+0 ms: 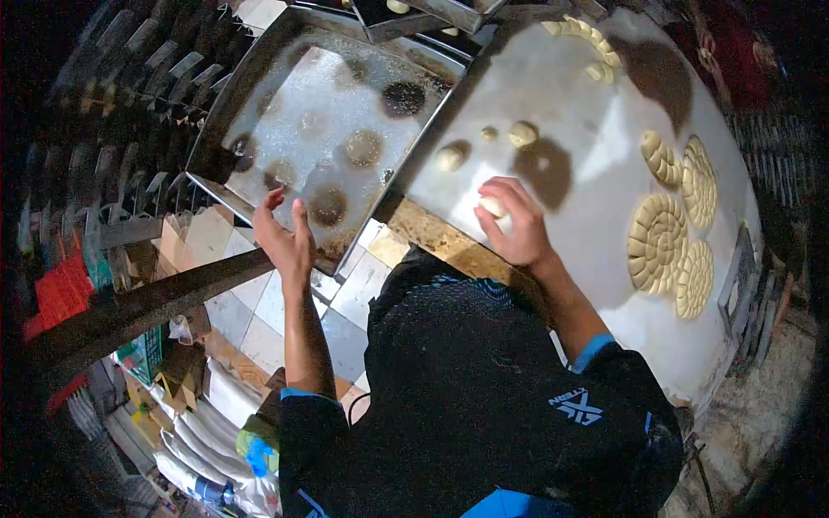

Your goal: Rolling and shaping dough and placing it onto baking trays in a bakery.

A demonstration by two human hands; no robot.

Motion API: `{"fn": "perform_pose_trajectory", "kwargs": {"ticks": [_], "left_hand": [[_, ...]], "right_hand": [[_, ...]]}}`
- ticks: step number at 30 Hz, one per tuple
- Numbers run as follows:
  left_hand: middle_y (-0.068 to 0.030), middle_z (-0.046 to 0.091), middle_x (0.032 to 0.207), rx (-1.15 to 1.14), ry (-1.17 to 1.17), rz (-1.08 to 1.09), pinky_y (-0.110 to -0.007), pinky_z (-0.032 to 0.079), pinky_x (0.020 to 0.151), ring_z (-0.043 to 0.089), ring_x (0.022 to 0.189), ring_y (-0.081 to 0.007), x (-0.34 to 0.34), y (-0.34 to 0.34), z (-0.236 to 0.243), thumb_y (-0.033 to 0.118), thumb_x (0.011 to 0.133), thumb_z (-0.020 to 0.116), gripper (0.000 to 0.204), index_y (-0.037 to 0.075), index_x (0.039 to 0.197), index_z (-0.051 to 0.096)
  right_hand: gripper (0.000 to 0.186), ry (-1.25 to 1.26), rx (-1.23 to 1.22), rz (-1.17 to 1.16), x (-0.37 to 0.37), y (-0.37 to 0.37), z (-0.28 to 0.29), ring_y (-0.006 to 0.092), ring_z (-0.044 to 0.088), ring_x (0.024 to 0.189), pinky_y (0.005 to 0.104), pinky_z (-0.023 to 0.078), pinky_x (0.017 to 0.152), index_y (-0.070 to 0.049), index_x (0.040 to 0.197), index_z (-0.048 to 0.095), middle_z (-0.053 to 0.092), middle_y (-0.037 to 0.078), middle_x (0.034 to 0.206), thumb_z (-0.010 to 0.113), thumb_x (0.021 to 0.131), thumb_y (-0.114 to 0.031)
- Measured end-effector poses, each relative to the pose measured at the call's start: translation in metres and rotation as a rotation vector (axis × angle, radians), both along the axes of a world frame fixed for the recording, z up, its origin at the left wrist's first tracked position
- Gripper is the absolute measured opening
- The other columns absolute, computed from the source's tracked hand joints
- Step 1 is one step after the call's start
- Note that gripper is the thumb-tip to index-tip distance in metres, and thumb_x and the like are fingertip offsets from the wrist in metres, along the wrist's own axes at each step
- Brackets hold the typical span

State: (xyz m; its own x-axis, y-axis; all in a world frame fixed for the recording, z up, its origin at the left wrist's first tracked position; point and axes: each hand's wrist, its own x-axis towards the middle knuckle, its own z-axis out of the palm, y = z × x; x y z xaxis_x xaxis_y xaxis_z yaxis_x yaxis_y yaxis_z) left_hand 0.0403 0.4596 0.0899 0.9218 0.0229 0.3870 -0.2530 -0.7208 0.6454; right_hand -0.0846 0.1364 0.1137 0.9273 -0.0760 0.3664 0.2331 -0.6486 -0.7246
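Observation:
My right hand (520, 226) curls its fingers around a small pale dough ball (493, 206) on the worktable (596, 151). Just beyond it lie a round dough ball (450, 158), a tiny dough bit (489, 134) and another dough ball (522, 134). My left hand (287, 242) is raised over the near edge of a large metal baking tray (302, 95), its thumb and fingers apart and nothing held. Dark round stains mark the tray's shiny surface.
Coiled, scored dough pieces (658, 242) sit at the table's right, with a curved scored strip (587, 36) at the far end. More metal trays (423, 17) overlap beyond the baking tray. A dark beam (164, 289) crosses at left; stacked white sacks (211, 457) lie below it.

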Motion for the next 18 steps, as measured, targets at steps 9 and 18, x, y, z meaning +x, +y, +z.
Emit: {"fn": "perform_pose_trajectory", "kwargs": {"ticks": [9,18], "left_hand": [[-0.0165,0.058,0.105,-0.176,-0.019,-0.602,-0.040,0.045,0.084,0.057,0.096,-0.0315,-0.048,-0.105,0.038,0.010,0.074,0.073,0.040,0.001,0.109,0.056],[-0.0151,0.054,0.113,0.400,0.041,-0.951,-0.043,0.045,0.090,0.052,0.106,-0.0335,-0.057,-0.208,-0.062,0.014,0.073,0.072,0.049,0.003,0.117,0.055]], "right_hand": [[0.068,0.411,-0.002,-0.045,-0.012,-0.032,-0.072,0.0398,0.048,0.115,0.0440,0.037,0.101,0.005,0.126,0.046,0.051,0.024,0.123,0.063,0.062,-0.010],[0.062,0.392,0.039,-0.167,-0.027,-0.053,-0.009,0.0286,0.058,0.102,0.0358,0.048,0.091,0.002,0.125,0.050,0.054,0.017,0.118,0.064,0.066,-0.007]]}}
